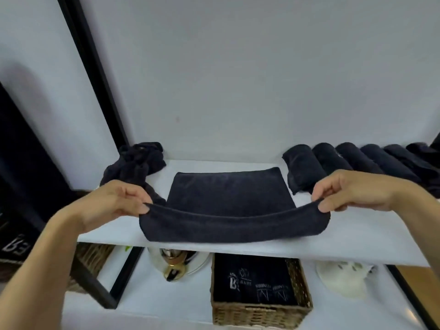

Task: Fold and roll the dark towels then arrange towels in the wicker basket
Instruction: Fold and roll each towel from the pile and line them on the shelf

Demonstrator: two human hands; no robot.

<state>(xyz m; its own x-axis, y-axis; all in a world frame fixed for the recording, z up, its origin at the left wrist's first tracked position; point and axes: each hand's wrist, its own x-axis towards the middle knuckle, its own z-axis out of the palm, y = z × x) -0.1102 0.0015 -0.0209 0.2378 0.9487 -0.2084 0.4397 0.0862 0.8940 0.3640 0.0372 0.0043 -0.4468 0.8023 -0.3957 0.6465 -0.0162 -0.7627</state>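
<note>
— What lies on the long white shelf (357,234)?
— The flat dark cloth towel (226,196). It stretches away from the hands, toward the wall.
— And the brown wicker basket (259,313)?
— Down under the shelf.
— Who holds the towel?
— The left hand (114,206) pinches its near left corner, the right hand (352,194) the near right one. Each grip is closed on cloth. The held edge runs side to side.

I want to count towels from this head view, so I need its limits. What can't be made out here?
All head view.
1. Rolled towels: row cut off by the right edge; count unknown.
2. Crumpled pile: partly behind the left hand holding the dark towel; number unclear.
3. Wicker basket: rear hidden under the shelf; towel print too small to read.
</note>
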